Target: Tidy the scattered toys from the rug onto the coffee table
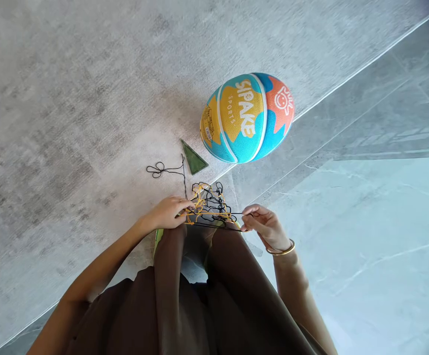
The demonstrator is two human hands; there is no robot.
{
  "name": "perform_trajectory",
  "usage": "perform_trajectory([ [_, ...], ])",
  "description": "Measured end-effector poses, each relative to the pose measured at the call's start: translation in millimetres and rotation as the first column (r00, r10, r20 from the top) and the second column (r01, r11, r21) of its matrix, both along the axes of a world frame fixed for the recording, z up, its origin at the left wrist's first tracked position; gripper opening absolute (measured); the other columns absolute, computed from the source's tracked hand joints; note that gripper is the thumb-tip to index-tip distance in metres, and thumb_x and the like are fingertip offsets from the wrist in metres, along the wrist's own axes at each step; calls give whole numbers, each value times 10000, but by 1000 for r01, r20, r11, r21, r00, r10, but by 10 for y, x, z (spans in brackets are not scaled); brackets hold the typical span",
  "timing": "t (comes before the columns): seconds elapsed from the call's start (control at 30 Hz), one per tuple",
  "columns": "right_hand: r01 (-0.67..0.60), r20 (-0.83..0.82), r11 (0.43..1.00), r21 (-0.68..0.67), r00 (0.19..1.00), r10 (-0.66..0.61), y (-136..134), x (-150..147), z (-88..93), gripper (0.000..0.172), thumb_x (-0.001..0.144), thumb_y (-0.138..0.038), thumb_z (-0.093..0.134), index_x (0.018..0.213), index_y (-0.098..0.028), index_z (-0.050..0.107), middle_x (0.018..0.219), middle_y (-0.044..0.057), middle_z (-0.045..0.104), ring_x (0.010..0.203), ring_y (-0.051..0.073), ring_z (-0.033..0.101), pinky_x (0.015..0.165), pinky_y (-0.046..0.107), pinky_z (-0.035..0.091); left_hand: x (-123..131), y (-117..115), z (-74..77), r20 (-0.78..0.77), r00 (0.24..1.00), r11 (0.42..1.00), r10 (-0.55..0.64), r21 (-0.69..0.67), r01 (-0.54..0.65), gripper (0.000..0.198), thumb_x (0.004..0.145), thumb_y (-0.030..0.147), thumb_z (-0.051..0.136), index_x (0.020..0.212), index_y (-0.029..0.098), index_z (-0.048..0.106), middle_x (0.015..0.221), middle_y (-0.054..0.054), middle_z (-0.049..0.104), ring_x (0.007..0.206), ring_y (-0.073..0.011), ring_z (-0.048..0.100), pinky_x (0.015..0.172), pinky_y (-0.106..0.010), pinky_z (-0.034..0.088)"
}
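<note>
Between my two hands a net of black and orange cord (pixel 210 203) is stretched over my knees, with its loose meshes bunched on the far side. My left hand (pixel 170 211) grips the net's left end, fingers bent around the strands. At the other end, my right hand (pixel 264 224) pinches the cords between thumb and fingers. From the left side of the net, a black drawstring (pixel 159 170) runs out onto the carpet and ends in loose loops. What lies under my left fingers is hidden.
A blue, yellow and orange ball (pixel 246 118) rests beyond my hands at the carpet's edge. Near it lies a dark green triangle (pixel 194 158). Grey carpet (pixel 70 98) is on the left, glossy tiled floor (pixel 377 207) on the right.
</note>
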State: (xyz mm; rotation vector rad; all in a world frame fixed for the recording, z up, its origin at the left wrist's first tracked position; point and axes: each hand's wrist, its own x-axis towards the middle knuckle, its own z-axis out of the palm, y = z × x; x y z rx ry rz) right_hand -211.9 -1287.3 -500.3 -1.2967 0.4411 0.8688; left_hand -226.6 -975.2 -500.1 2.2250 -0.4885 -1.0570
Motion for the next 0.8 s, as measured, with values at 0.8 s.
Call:
perform_trajectory([
  [0.8,36,256,483,-875,881,397,-321,-91,-429,321,770,-440,680,990,-207,701,973,117,676,988,316,612,905,550,485,6,-178,-803,129,834,827,536,117,-549,138,909,277,568,940,198,677,875,-37,728,769,-175,636,719,-285,457],
])
